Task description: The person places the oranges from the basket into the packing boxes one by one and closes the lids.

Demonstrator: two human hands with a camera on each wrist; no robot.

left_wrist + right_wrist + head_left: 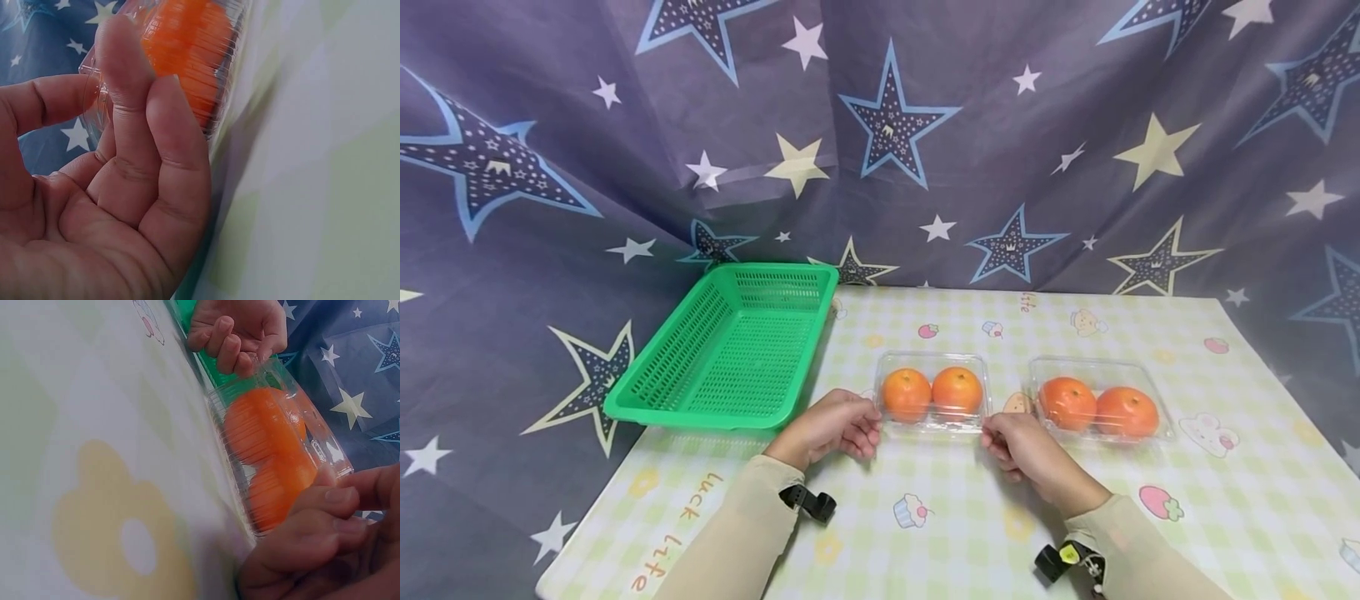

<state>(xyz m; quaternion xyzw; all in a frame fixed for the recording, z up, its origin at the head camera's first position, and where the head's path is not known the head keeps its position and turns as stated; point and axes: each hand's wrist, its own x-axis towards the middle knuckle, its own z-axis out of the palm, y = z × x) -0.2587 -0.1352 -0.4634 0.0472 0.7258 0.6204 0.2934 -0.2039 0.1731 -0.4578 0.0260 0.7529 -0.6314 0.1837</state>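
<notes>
My left hand (833, 427) and my right hand (1024, 449) curl their fingers against the two short ends of a clear, ribbed plastic clamshell (934, 394), pinching it between them where it sits on the checked counter (940, 517). Inside it lie two round, glossy oranges (932, 392), their outlines smeared by the ribbing in my wrist views. A second clamshell (1101, 400) lies just right; a green perforated basket (730, 354) overhangs the counter's left edge.

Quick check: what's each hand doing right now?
Left hand: grips the left end of the clear box of oranges.
Right hand: grips its right end.
</notes>
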